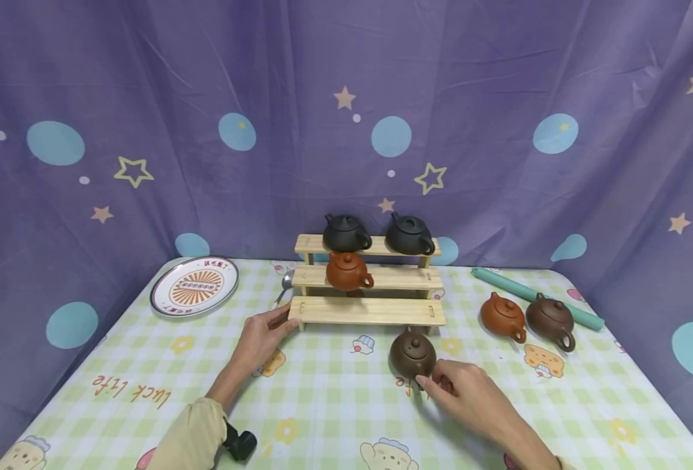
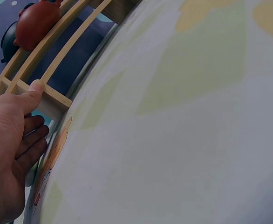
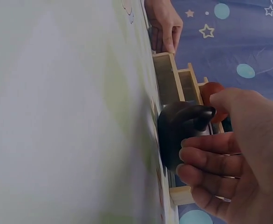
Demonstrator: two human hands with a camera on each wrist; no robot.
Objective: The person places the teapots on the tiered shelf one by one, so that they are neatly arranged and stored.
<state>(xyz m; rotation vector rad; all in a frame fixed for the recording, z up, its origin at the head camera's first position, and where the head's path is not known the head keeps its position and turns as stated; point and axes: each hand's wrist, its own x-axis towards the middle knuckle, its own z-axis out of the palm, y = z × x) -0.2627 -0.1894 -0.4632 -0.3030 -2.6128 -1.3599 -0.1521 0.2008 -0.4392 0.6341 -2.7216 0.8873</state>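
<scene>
A green-checked tabletop (image 1: 322, 391) carries a three-tier pale wooden stand (image 1: 370, 311); the relaxed left grip (image 1: 260, 339) touches its left end. The nearer right grip (image 1: 469, 395) spreads about the handle (image 3: 202, 114) of a round dark-brown clay teapot (image 1: 412, 357), ahead-left, spout (image 1: 407, 330) toward the stand.

The curtain (image 1: 299, 176) facing me is purple, scattered with light-blue blobs and peach stars. The tablecloth (image 1: 334, 398) is checked pale green and white, with orange lettering. I see black teapots (image 1: 343, 234) (image 1: 407, 237), rust-orange teapots (image 1: 346, 273) (image 1: 501, 317) and dark brown teapots (image 1: 412, 358) (image 1: 548, 320), a pale wood-coloured rack (image 1: 366, 312), a white plate (image 1: 196, 286) with an orange sunburst, and a beige sleeve (image 1: 193, 437).
</scene>
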